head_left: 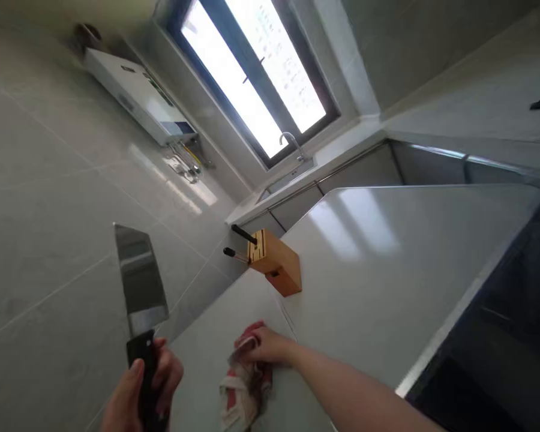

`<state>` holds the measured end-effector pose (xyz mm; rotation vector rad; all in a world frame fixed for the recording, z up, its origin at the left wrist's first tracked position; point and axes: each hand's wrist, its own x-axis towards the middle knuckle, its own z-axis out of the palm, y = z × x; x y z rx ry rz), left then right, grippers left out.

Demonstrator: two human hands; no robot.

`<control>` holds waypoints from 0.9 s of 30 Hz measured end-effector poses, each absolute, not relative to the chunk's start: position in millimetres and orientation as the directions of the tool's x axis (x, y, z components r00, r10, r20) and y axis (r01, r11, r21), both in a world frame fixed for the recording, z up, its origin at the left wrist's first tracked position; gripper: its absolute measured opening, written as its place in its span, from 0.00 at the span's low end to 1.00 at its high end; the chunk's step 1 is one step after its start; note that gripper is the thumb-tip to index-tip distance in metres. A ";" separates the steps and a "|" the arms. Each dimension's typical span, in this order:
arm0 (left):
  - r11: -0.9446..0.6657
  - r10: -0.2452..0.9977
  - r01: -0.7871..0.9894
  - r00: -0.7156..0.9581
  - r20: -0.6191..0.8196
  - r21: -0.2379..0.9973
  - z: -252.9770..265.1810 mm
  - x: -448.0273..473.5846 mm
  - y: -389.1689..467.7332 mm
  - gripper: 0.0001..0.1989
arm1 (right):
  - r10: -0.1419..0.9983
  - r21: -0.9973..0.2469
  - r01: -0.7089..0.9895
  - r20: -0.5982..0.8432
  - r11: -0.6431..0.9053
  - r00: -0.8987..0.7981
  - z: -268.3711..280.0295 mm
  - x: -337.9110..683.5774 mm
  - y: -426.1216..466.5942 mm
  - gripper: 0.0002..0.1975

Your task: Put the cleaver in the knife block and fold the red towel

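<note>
The left hand (164, 378) is raised, below and to the left of the knife block (276, 261) in this tilted view, its grip closed around the black handle of a cleaver (141, 276), thumb along one side and fingers curled round the other. The cleaver points upward, leaning slightly left, well apart from the knife block. The right forearm (342, 378) reaches in from the lower right of the knife block, and the right hand (267, 347), just below it, has its grip closed on a bunched cloth (240, 399). A greyish edge shows under the fingers; whether it is a fold or a separate thing, I cannot tell.

The pale worktop (378, 288) stretches broadly to the right of the knife block, with window light reflected on it. Its far edge runs beyond the knife block, its near-right edge borders a dark area, and its left edge slants down from the knife block towards the left hand. A seam runs past the knife block's base. Between the cleaver and the knife block there is a wide gap, with grey tiles (49, 240) behind.

The cleaver's blade is broad, grey and reflective, with a paler band by the handle. The cloth is crumpled, off-white and red.
</note>
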<state>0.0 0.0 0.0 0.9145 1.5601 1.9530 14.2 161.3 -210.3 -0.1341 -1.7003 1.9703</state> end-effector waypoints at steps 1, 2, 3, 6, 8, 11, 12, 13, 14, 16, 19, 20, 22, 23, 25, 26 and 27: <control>-0.210 0.731 0.040 -0.657 0.184 0.977 6.5 -0.3 -0.4 0.17 | 0.458 -0.954 -0.293 0.231 -0.068 -0.858 -210.2 14.9 160.6 0.23; -0.180 0.745 0.038 -0.647 0.162 0.983 13.0 -0.3 -0.6 0.17 | 0.465 -0.961 -0.270 0.210 -0.066 -0.860 -210.0 15.6 159.9 0.22; -0.149 0.762 0.035 -0.633 0.137 0.988 19.2 0.4 -0.8 0.17 | 0.469 -0.965 -0.255 0.196 -0.064 -0.861 -209.5 16.4 159.2 0.22; -0.042 0.820 0.020 -0.570 0.046 0.999 35.4 6.9 1.0 0.15 | 0.463 -0.966 -0.254 0.201 -0.054 -0.863 -206.5 19.1 157.8 0.18; 0.042 0.866 0.014 -0.499 -0.030 0.999 43.1 14.4 5.8 0.13 | 0.446 -0.956 -0.290 0.243 -0.039 -0.861 -203.6 20.9 157.3 0.16; 0.143 0.918 -0.003 -0.374 -0.134 0.990 51.3 24.7 20.4 0.11 | 0.436 -0.958 -0.286 0.261 0.008 -0.862 -200.1 22.9 157.0 0.13; 0.170 0.927 -0.017 -0.336 -0.166 0.985 53.7 26.9 26.8 0.11 | 0.434 -0.962 -0.273 0.257 0.028 -0.863 -199.5 23.2 157.0 0.13; 0.193 0.933 -0.034 -0.303 -0.194 0.981 56.1 28.2 33.5 0.10 | 0.433 -0.964 -0.263 0.256 0.047 -0.864 -199.4 23.2 157.1 0.12; 0.219 0.935 -0.050 -0.275 -0.225 0.974 58.7 28.6 40.1 0.09 | 0.432 -0.964 -0.259 0.260 0.063 -0.864 -199.6 23.2 157.1 0.12; 0.276 0.929 -0.076 -0.236 -0.286 0.958 64.3 27.1 52.2 0.08 | 0.425 -0.960 -0.263 0.278 0.094 -0.862 -200.9 22.6 157.2 0.12; 0.350 0.912 -0.100 -0.191 -0.363 0.931 72.7 22.7 65.4 0.08 | 0.426 -0.956 -0.259 0.292 0.136 -0.856 -203.8 21.2 157.2 0.13; 0.367 0.907 -0.106 -0.178 -0.381 0.924 75.0 21.5 68.4 0.09 | 0.434 -0.956 -0.250 0.292 0.152 -0.853 -204.7 20.8 157.2 0.13; 0.395 0.898 -0.108 -0.162 -0.408 0.912 78.6 20.6 72.9 0.09 | 0.450 -0.956 -0.229 0.288 0.183 -0.845 -205.9 20.2 157.2 0.13; 0.408 0.894 -0.102 -0.160 -0.419 0.908 79.8 20.8 74.4 0.09 | 0.451 -0.955 -0.224 0.290 0.194 -0.844 -206.1 20.0 157.3 0.14; 0.427 0.885 -0.080 -0.166 -0.435 0.901 80.8 22.5 76.1 0.09 | 0.441 -0.951 -0.229 0.301 0.210 -0.846 -206.2 19.8 157.4 0.13; 0.431 0.883 -0.071 -0.173 -0.436 0.900 80.9 23.6 76.2 0.10 | 0.432 -0.947 -0.236 0.311 0.219 -0.847 -206.1 19.7 157.4 0.13; 0.432 0.881 -0.067 -0.183 -0.437 0.899 80.9 24.8 75.8 0.10 | 0.424 -0.943 -0.242 0.320 0.230 -0.847 -205.9 19.6 157.3 0.13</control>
